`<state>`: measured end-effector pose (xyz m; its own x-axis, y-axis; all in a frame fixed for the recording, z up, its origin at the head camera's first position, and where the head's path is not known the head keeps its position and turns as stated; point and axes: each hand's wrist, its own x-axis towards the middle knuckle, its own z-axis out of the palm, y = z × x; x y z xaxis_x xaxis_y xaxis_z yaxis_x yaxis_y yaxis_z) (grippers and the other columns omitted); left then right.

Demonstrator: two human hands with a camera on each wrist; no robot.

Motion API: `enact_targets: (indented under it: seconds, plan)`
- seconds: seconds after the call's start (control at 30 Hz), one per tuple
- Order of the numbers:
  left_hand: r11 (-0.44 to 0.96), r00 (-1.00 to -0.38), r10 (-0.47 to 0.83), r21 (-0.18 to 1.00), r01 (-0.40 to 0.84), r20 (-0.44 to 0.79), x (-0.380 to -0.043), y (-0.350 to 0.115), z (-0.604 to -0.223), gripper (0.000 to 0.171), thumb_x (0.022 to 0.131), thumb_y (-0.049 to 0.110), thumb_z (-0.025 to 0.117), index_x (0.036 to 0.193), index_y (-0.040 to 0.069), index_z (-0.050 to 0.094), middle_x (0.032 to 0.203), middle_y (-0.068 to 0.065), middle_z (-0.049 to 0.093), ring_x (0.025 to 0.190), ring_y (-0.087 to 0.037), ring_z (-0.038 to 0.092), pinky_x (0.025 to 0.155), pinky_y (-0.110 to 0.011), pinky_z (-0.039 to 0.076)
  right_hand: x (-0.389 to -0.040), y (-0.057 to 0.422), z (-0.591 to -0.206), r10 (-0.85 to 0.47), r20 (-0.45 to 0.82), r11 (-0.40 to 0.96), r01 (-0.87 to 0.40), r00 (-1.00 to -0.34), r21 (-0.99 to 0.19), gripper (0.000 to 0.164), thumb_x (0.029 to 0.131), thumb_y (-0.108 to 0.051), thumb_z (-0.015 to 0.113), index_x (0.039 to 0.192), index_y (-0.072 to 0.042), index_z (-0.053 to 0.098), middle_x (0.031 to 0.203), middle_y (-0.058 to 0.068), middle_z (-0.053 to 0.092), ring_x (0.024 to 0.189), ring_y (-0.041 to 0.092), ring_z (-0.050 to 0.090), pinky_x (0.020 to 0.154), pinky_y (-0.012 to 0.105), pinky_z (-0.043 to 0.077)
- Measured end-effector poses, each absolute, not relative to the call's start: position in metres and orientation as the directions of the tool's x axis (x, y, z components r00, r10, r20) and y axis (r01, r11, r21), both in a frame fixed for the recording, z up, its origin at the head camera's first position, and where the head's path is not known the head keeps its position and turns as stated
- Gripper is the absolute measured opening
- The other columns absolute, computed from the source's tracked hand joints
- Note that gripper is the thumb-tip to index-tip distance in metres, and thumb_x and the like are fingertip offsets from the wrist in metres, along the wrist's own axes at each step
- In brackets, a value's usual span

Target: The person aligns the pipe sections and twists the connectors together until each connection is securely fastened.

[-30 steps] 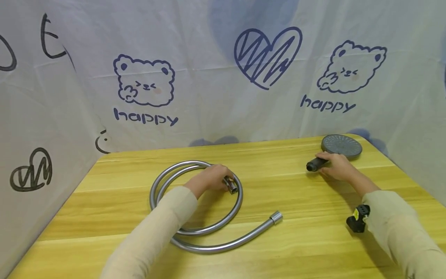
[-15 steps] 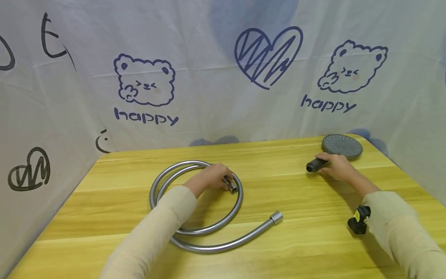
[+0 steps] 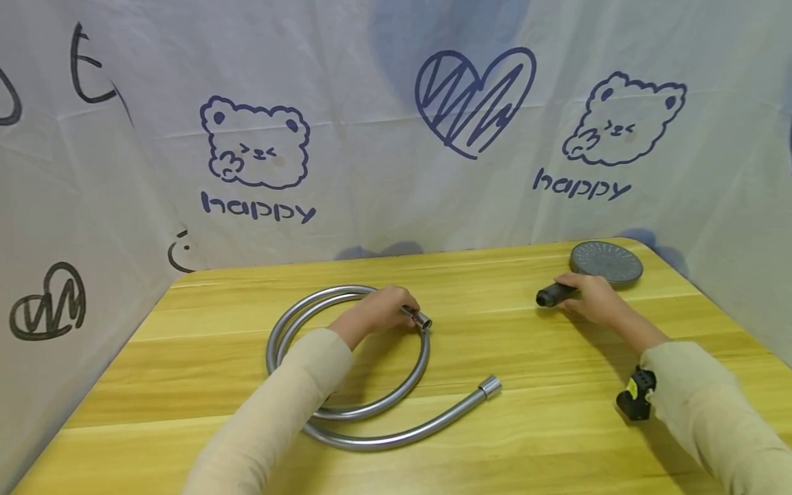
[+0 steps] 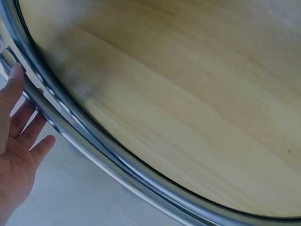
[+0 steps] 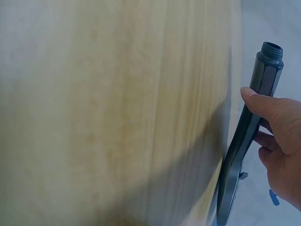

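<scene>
A silver shower hose (image 3: pixel 371 412) lies coiled on the wooden table, left of centre. My left hand (image 3: pixel 385 311) pinches it close to one metal end fitting (image 3: pixel 423 320), which points right over the coil's edge. In the left wrist view the thumb and fingers of that hand (image 4: pixel 21 136) are on the hose (image 4: pixel 117 165). The other end fitting (image 3: pixel 491 387) rests on the table at the front. At the far right my right hand (image 3: pixel 592 299) grips the handle of a dark grey shower head (image 3: pixel 606 262). Its threaded end (image 5: pixel 272 51) shows in the right wrist view.
The wooden table (image 3: pixel 495 440) reaches back to a white cloth (image 3: pixel 365 137) with drawn bears and a heart. Another cloth side hangs at the left. A black device (image 3: pixel 636 393) is strapped at the right sleeve.
My left hand has raised the hose end slightly and turned its fitting more to the right. The shower head's handle has shifted a little to the left in my right hand.
</scene>
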<state>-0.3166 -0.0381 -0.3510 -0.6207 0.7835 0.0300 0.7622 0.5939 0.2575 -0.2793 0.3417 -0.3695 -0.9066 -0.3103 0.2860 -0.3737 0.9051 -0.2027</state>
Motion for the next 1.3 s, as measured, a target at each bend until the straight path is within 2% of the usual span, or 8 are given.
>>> enact_targets:
  seconds: [0.13, 0.33, 0.53, 0.73, 1.07, 1.3]
  plan:
    - [0.596, -0.627, 0.777, 0.262, 0.759, 0.051, -0.315, -0.039, -0.348, 0.016, 0.086, 0.013, 0.065, 0.099, 0.006, 0.071, 0.098, -0.006, 0.071, 0.093, -0.018, 0.066, 0.083, -0.030, 0.051, -0.278, 0.338, -0.369, -0.319, 0.297, 0.899, -0.387, -0.900, -0.205, 0.043, 0.076, -0.003, 0.071, 0.114, 0.012, 0.058, 0.113, 0.032, 0.059, 0.101, 0.049, 0.056, 0.085, 0.055, 0.045]
    - [0.568, -0.607, 0.788, 0.258, 0.782, 0.102, -0.314, -0.041, -0.346, 0.019, 0.087, 0.014, 0.063, 0.103, 0.007, 0.070, 0.097, -0.006, 0.071, 0.091, -0.018, 0.065, 0.081, -0.030, 0.052, -0.277, 0.335, -0.368, -0.326, 0.296, 0.896, -0.393, -0.898, -0.205, 0.042, 0.076, -0.004, 0.072, 0.112, 0.012, 0.059, 0.111, 0.032, 0.060, 0.099, 0.047, 0.057, 0.084, 0.054, 0.046]
    - [0.609, -0.639, 0.751, 0.201, 0.768, 0.165, -0.316, -0.040, -0.343, 0.030, 0.087, 0.018, 0.064, 0.114, 0.005, 0.066, 0.099, -0.010, 0.066, 0.087, -0.021, 0.061, 0.075, -0.031, 0.050, -0.277, 0.332, -0.367, -0.326, 0.283, 0.897, -0.390, -0.902, -0.209, 0.043, 0.076, -0.005, 0.073, 0.113, 0.013, 0.058, 0.110, 0.032, 0.060, 0.099, 0.047, 0.057, 0.083, 0.054, 0.046]
    - [0.600, -0.622, 0.758, 0.163, 0.783, 0.198, -0.319, -0.037, -0.340, 0.027, 0.086, 0.020, 0.063, 0.108, 0.007, 0.069, 0.092, -0.007, 0.065, 0.080, -0.017, 0.056, 0.068, -0.027, 0.045, -0.273, 0.328, -0.367, -0.330, 0.284, 0.896, -0.393, -0.901, -0.207, 0.043, 0.077, -0.003, 0.071, 0.114, 0.013, 0.058, 0.111, 0.032, 0.060, 0.100, 0.048, 0.056, 0.085, 0.054, 0.046]
    - [0.617, -0.643, 0.741, 0.181, 0.766, 0.191, -0.318, -0.030, -0.338, 0.024, 0.087, 0.021, 0.062, 0.105, 0.005, 0.068, 0.096, -0.008, 0.066, 0.086, -0.019, 0.061, 0.076, -0.030, 0.049, -0.271, 0.326, -0.370, -0.331, 0.298, 0.890, -0.401, -0.896, -0.217, 0.042, 0.077, -0.004, 0.071, 0.114, 0.012, 0.057, 0.112, 0.031, 0.059, 0.101, 0.047, 0.055, 0.085, 0.055, 0.045]
    - [0.609, -0.676, 0.724, 0.329, 0.721, 0.141, -0.320, -0.026, -0.342, 0.025, 0.090, 0.016, 0.059, 0.108, 0.001, 0.064, 0.104, -0.011, 0.068, 0.097, -0.021, 0.064, 0.084, -0.031, 0.051, -0.270, 0.321, -0.371, -0.323, 0.268, 0.884, -0.391, -0.908, -0.258, 0.044, 0.079, -0.008, 0.071, 0.116, 0.010, 0.057, 0.116, 0.031, 0.057, 0.102, 0.046, 0.056, 0.083, 0.053, 0.047]
